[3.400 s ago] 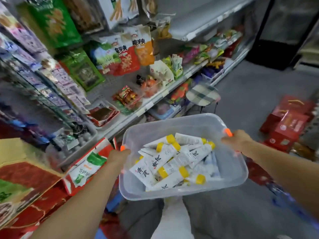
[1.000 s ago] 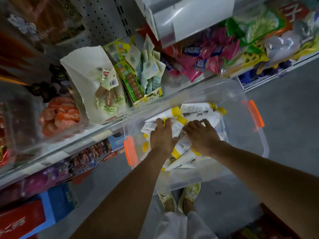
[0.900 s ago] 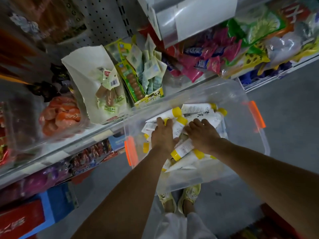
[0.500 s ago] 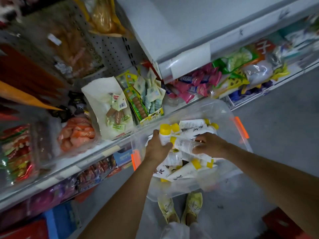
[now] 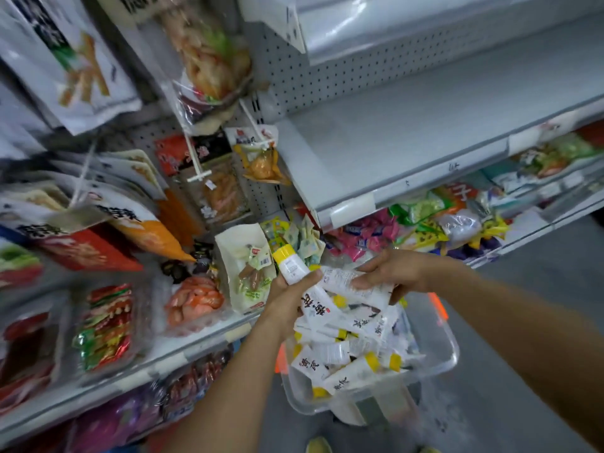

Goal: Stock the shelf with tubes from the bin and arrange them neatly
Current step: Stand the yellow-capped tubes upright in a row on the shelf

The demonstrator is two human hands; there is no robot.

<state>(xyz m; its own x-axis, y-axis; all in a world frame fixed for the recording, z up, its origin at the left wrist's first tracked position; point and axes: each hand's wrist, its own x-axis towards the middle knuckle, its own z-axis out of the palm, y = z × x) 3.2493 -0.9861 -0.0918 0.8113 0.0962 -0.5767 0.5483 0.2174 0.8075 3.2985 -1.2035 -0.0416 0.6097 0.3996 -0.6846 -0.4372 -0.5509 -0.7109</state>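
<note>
Shop aisle: grey shelf (image 5: 408, 132) is running above the hands. White, yellow-capped tubes (image 5: 343, 354) are lying heaped in the clear bin (image 5: 454, 351) below. Left hand (image 5: 287, 299) is gripping a capped tube (image 5: 292, 266), cap pointing up. Right hand (image 5: 392, 273) is pinching a second tube (image 5: 346, 279) just beside it, above the bin. Snack packets (image 5: 192, 299) are crowding the lower shelf (image 5: 183, 351) to the left.
</note>
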